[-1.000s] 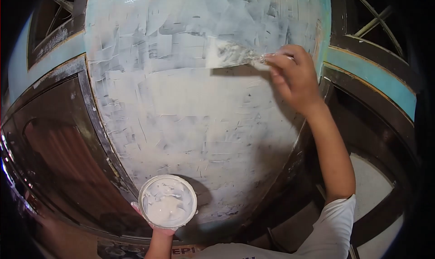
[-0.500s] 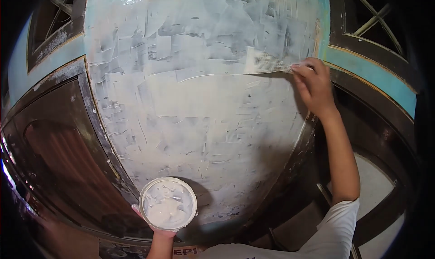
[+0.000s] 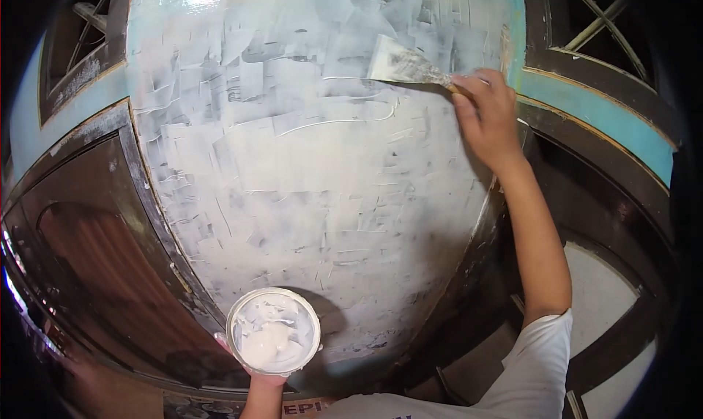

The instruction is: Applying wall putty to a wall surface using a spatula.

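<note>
In my right hand [image 3: 492, 122] is a putty knife [image 3: 406, 64], gripped by its handle. Its wide blade, smeared with white paste, lies against the upper right part of the wall panel [image 3: 315, 162]. Uneven white and grey patches coat that panel, and a thin raised ridge of paste runs below the blade. Low in front of me, my left hand [image 3: 265, 379] holds a round tub [image 3: 272, 331] from beneath, its fingers mostly hidden by it. White putty [image 3: 265, 344] sits inside the tub, some smeared on its walls.
A dark wooden door [image 3: 88, 250] in a worn frame stands left of the panel, and another dark door [image 3: 586, 199] is on the right. Light blue strips [image 3: 600, 115] border the wall. Dark openings with crossed bars [image 3: 600, 25] sit at both upper corners.
My right hand and the putty knife have moved up and slightly left on the panel. A fresh curved ridge of putty shows below the blade. The tub has hardly moved.
</note>
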A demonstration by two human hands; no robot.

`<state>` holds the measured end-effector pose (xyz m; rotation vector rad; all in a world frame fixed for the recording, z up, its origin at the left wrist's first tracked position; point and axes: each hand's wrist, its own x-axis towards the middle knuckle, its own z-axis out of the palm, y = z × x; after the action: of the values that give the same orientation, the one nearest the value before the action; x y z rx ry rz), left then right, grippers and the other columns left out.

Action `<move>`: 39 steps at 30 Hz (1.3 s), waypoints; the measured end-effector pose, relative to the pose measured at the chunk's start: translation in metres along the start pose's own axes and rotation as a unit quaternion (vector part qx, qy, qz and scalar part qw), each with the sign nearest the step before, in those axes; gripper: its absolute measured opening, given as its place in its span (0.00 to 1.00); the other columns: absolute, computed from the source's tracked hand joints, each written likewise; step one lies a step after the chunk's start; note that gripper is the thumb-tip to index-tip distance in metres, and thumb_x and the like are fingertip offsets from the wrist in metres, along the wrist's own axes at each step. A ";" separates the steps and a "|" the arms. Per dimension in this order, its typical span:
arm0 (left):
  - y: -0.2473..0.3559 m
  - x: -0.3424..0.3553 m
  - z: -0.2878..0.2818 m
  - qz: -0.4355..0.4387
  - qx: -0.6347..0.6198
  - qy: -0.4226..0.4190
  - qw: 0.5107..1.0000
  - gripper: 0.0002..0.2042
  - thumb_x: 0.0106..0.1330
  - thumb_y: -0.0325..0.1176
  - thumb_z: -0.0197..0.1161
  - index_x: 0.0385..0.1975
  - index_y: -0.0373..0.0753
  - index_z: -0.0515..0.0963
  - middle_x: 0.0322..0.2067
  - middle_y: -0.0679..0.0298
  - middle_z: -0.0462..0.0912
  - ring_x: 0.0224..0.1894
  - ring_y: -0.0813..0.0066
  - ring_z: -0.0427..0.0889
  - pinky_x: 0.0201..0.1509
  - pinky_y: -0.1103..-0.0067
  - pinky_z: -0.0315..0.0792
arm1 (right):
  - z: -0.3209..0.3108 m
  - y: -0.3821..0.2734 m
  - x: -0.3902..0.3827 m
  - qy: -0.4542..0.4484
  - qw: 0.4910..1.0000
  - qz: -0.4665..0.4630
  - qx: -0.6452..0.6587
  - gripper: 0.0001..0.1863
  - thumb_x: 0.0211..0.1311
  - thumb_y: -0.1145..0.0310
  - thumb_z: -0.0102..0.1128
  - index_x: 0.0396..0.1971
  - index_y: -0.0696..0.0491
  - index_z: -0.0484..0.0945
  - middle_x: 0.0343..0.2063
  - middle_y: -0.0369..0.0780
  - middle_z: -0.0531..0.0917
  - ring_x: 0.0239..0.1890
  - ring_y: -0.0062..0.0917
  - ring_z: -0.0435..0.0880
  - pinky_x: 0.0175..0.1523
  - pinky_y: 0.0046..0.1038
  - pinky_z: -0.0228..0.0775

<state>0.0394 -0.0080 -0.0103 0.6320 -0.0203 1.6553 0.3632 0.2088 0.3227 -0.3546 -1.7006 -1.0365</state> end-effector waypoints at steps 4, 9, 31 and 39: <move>0.004 0.002 -0.001 0.014 0.004 0.014 1.000 0.53 0.53 0.82 0.47 0.74 0.51 0.56 0.72 0.50 0.59 0.68 0.32 0.61 0.60 0.27 0.57 | -0.010 0.007 -0.002 0.030 0.998 0.034 0.046 0.14 0.61 0.70 0.63 0.48 0.44 0.80 0.45 0.38 0.77 0.45 0.35 0.78 0.51 0.35 0.64; -0.001 0.006 -0.002 -0.011 -0.021 0.019 1.000 0.54 0.52 0.82 0.47 0.74 0.51 0.55 0.71 0.49 0.59 0.68 0.31 0.61 0.60 0.27 0.56 | 0.013 -0.029 0.019 0.015 0.999 -0.004 0.043 0.16 0.61 0.70 0.64 0.49 0.43 0.80 0.46 0.39 0.77 0.46 0.34 0.78 0.51 0.35 0.64; 0.003 -0.001 -0.022 -0.014 0.018 0.022 1.000 0.53 0.51 0.83 0.48 0.73 0.51 0.58 0.70 0.50 0.61 0.68 0.31 0.61 0.58 0.25 0.58 | 0.012 -0.045 -0.026 -0.020 0.997 0.065 0.028 0.17 0.59 0.70 0.66 0.49 0.44 0.81 0.44 0.38 0.77 0.44 0.36 0.77 0.50 0.36 0.64; 0.007 -0.006 0.002 0.050 0.016 0.014 0.999 0.52 0.55 0.82 0.44 0.74 0.51 0.56 0.72 0.53 0.59 0.67 0.28 0.61 0.57 0.31 0.66 | -0.014 -0.021 -0.085 0.019 0.994 0.099 0.051 0.15 0.61 0.72 0.63 0.49 0.49 0.78 0.44 0.42 0.77 0.45 0.39 0.76 0.49 0.37 0.68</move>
<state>0.0341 -0.0157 -0.0092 0.6409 -0.0064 1.7639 0.3914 0.2065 0.2381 -0.4266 -1.6411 -0.8041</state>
